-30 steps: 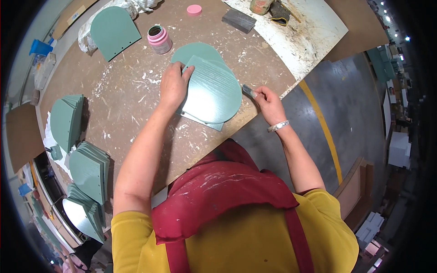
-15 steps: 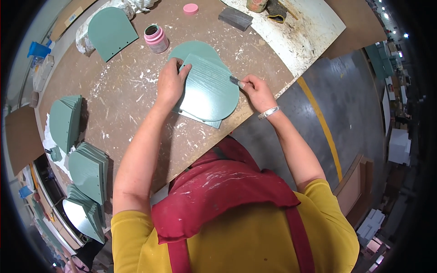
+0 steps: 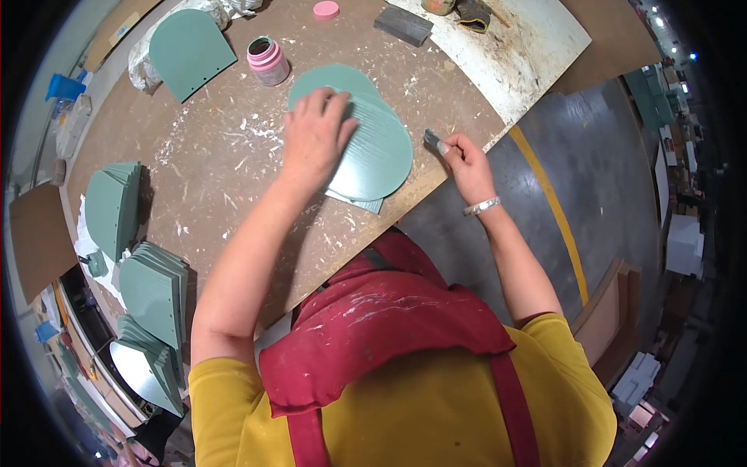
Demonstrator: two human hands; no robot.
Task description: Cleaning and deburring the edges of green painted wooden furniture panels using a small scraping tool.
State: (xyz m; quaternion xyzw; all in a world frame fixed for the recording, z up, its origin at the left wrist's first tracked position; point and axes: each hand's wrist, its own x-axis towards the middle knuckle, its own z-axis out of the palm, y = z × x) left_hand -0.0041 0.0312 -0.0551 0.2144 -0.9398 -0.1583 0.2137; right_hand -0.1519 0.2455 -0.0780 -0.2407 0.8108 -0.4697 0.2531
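Observation:
Two green panels with rounded ends lie overlapped on the table, the upper panel (image 3: pixel 373 152) turned against the lower panel (image 3: pixel 331 76). My left hand (image 3: pixel 313 140) rests over the left side of the upper panel, fingers spread and gripping nothing. Off the panel's right edge, my right hand (image 3: pixel 471 167) pinches a small dark grey piece (image 3: pixel 433 141) between thumb and fingers; it looks like folded sandpaper, though its kind is not certain. That piece is apart from the panel.
An open pink jar (image 3: pixel 268 61) stands beyond the panels, its pink lid (image 3: pixel 326 10) farther off. A dark grey block (image 3: pixel 403 26) lies at the back. Another green panel (image 3: pixel 191 54) leans at far left; stacked green panels (image 3: pixel 148 292) stand nearer. The table edge (image 3: pixel 412 204) runs diagonally.
My left hand has slid from the panel's left edge onto its face, fingers spreading. My right hand has drawn the grey piece rightward, away from the panel's edge.

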